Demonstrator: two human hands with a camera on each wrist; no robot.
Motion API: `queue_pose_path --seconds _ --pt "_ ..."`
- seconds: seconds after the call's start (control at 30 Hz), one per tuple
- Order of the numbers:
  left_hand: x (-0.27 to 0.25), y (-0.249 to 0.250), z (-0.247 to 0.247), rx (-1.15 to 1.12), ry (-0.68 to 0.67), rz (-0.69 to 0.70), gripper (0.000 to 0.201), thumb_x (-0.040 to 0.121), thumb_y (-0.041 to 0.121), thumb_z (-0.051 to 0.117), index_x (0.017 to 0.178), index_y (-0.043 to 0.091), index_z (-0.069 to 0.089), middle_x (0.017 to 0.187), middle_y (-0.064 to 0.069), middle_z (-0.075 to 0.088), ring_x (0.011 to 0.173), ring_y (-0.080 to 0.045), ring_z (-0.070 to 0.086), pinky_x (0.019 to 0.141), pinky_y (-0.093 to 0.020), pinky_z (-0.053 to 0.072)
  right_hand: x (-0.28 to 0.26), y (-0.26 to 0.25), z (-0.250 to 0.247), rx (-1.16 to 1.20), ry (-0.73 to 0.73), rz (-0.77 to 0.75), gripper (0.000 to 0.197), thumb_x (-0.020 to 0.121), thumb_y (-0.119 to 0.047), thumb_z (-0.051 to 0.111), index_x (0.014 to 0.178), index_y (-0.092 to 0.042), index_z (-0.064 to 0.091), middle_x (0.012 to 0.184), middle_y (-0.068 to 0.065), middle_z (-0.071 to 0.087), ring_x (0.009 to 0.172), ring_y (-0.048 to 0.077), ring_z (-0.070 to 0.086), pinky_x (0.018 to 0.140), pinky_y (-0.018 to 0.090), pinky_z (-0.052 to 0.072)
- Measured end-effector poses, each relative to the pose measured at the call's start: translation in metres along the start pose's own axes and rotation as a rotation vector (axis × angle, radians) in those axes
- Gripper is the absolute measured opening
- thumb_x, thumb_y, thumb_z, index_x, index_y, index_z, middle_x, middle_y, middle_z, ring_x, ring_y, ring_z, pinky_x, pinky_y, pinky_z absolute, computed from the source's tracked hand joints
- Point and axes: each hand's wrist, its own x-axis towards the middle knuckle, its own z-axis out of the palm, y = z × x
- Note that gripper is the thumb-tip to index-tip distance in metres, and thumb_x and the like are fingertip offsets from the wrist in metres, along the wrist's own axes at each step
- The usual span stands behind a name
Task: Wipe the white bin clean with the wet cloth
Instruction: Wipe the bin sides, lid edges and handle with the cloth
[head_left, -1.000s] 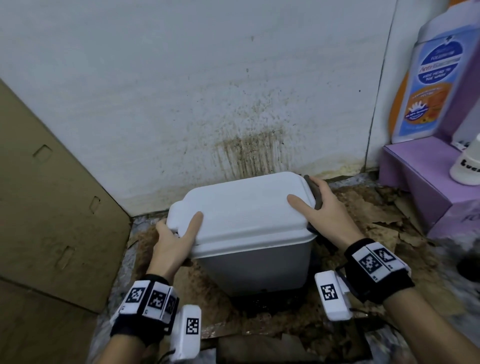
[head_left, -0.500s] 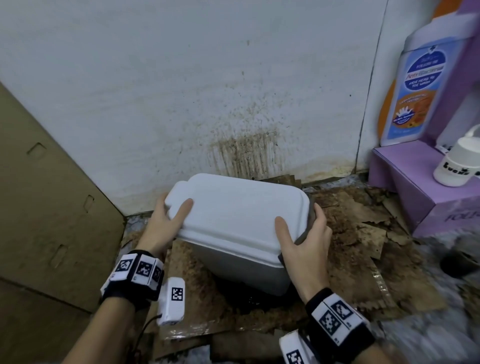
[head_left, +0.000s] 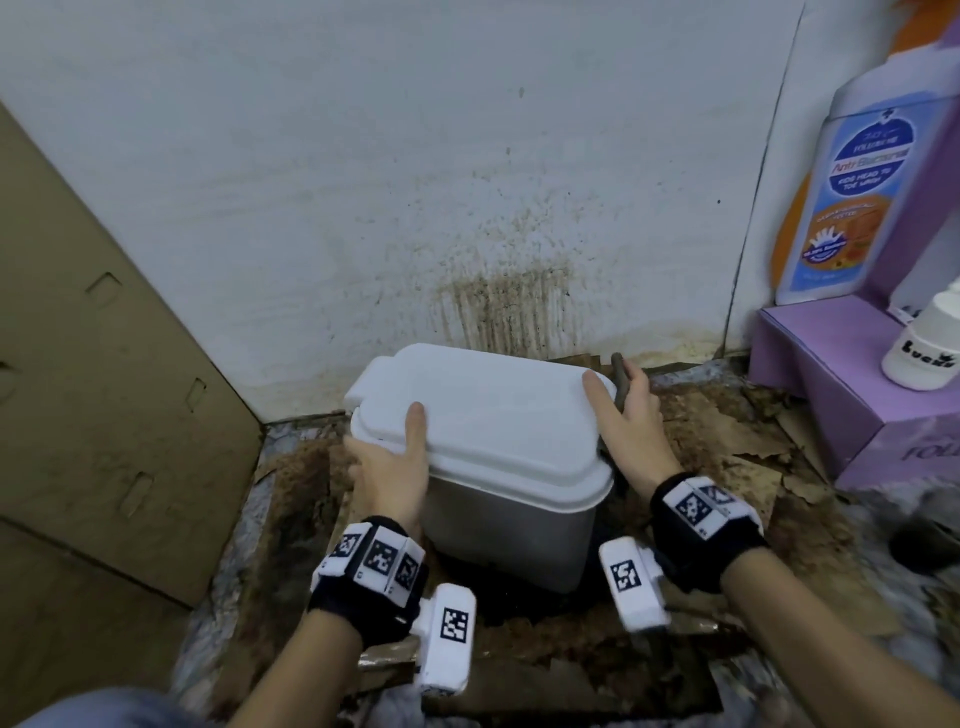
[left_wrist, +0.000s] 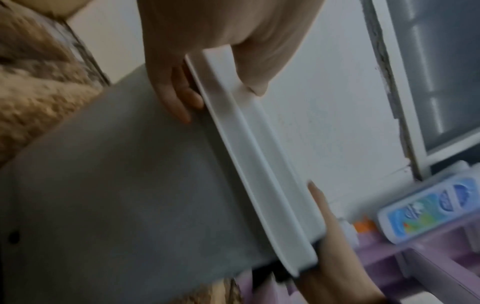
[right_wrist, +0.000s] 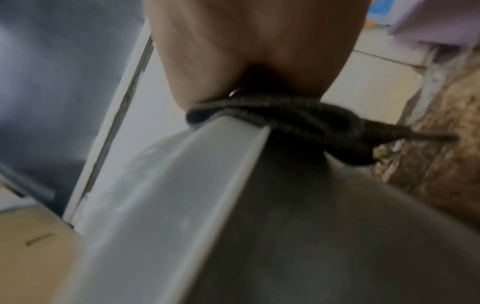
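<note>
The white bin (head_left: 511, 512) stands on the floor against the stained wall, its lid (head_left: 483, 415) closed. My left hand (head_left: 390, 454) grips the lid's near left edge, thumb on top. In the left wrist view its fingers (left_wrist: 179, 102) curl under the rim of the lid (left_wrist: 262, 164). My right hand (head_left: 626, 415) holds the dark grey wet cloth (head_left: 619, 375) against the lid's right edge, thumb lying on the lid. In the right wrist view the cloth (right_wrist: 298, 123) is bunched between the palm and the lid's rim (right_wrist: 187, 185).
Torn, soggy brown cardboard (head_left: 727, 447) covers the floor around the bin. A cardboard panel (head_left: 104, 374) leans at the left. At the right, a purple box (head_left: 826, 384) carries a white cup (head_left: 922, 353) and a big bottle-shaped display (head_left: 852, 171). Brown splatter (head_left: 504, 306) marks the wall.
My right hand with the cloth slid from the lid's near right corner back along the right edge toward the wall. My left hand shifted from the far left corner to the near left edge.
</note>
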Motion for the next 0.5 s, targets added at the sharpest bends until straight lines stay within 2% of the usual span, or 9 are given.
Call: queue_pose_path --seconds 0.07,0.1,0.17,0.2,0.27,0.33,0.37,0.43,0.5 --pt "-0.013 -0.004 0.010 -0.086 -0.007 0.060 0.098 0.091 0.049 0.072 0.160 0.022 0.008 0.146 0.002 0.045 0.122 -0.017 0.051 0.097 -0.033 0.046 0.017 -0.002 -0.007 -0.067 -0.116 -0.030 0.102 0.073 -0.090 0.048 0.156 -0.037 0.022 0.160 -0.003 0.030 0.148 0.025 0.026 0.116 0.057 0.031" --pt "-0.019 -0.007 0.014 -0.123 -0.015 0.070 0.104 0.088 0.049 0.075 0.160 0.023 0.005 0.146 0.004 0.047 0.122 -0.015 0.053 0.099 -0.035 0.049 0.024 -0.004 -0.010 -0.081 -0.183 -0.047 0.100 0.074 -0.088 0.053 0.155 -0.037 0.026 0.157 -0.005 0.035 0.144 0.022 0.036 0.113 0.053 0.039" --pt "-0.025 -0.012 0.020 -0.172 -0.030 0.057 0.114 0.079 0.057 0.080 0.160 0.026 0.005 0.147 0.005 0.051 0.124 -0.016 0.057 0.102 -0.044 0.053 0.032 -0.008 -0.017 -0.080 -0.292 -0.081 0.088 0.081 -0.072 0.064 0.153 -0.033 0.033 0.149 -0.008 0.046 0.127 0.012 0.054 0.096 0.033 0.053" --pt "-0.027 -0.013 0.023 -0.184 -0.049 0.038 0.117 0.075 0.061 0.081 0.161 0.027 0.008 0.145 0.008 0.053 0.123 -0.015 0.058 0.103 -0.046 0.054 0.034 -0.010 -0.019 -0.090 -0.333 -0.092 0.080 0.085 -0.062 0.066 0.152 -0.032 0.036 0.146 -0.010 0.049 0.119 0.007 0.058 0.085 0.023 0.055" --pt "-0.032 -0.013 0.027 -0.208 -0.102 0.006 0.113 0.071 0.063 0.084 0.159 0.033 0.020 0.141 0.015 0.057 0.124 -0.011 0.058 0.106 -0.045 0.052 0.036 -0.011 -0.021 -0.099 -0.369 -0.107 0.071 0.089 -0.053 0.068 0.150 -0.031 0.040 0.142 -0.011 0.053 0.111 -0.002 0.059 0.074 0.016 0.053" --pt "-0.040 -0.009 0.029 -0.201 -0.132 0.012 0.101 0.077 0.053 0.085 0.157 0.030 0.028 0.141 0.015 0.057 0.129 -0.011 0.056 0.108 -0.035 0.047 0.034 -0.009 -0.020 -0.075 -0.359 -0.116 0.068 0.089 -0.052 0.069 0.148 -0.032 0.043 0.140 -0.012 0.055 0.113 0.000 0.060 0.080 0.020 0.054" --pt "-0.041 -0.009 0.029 -0.189 -0.131 0.023 0.096 0.080 0.046 0.083 0.157 0.028 0.028 0.139 0.015 0.057 0.127 -0.009 0.057 0.104 -0.027 0.046 0.033 -0.008 -0.019 -0.059 -0.342 -0.127 0.067 0.088 -0.052 0.069 0.147 -0.032 0.045 0.140 -0.012 0.055 0.116 0.003 0.060 0.086 0.025 0.056" --pt "-0.042 -0.007 0.026 -0.179 -0.133 0.051 0.093 0.086 0.037 0.080 0.157 0.027 0.022 0.132 0.019 0.056 0.111 0.007 0.058 0.086 -0.008 0.045 0.029 -0.005 -0.017 -0.021 -0.300 -0.138 0.065 0.086 -0.053 0.072 0.143 -0.033 0.048 0.137 -0.014 0.056 0.120 0.007 0.059 0.097 0.037 0.055" --pt "-0.040 -0.006 0.022 -0.175 -0.137 0.106 0.095 0.089 0.032 0.078 0.159 0.027 0.014 0.137 0.017 0.053 0.103 0.016 0.053 0.076 0.000 0.042 0.020 -0.004 -0.014 0.024 -0.237 -0.130 0.066 0.081 -0.057 0.075 0.139 -0.034 0.052 0.135 -0.016 0.058 0.122 0.008 0.058 0.102 0.042 0.053"
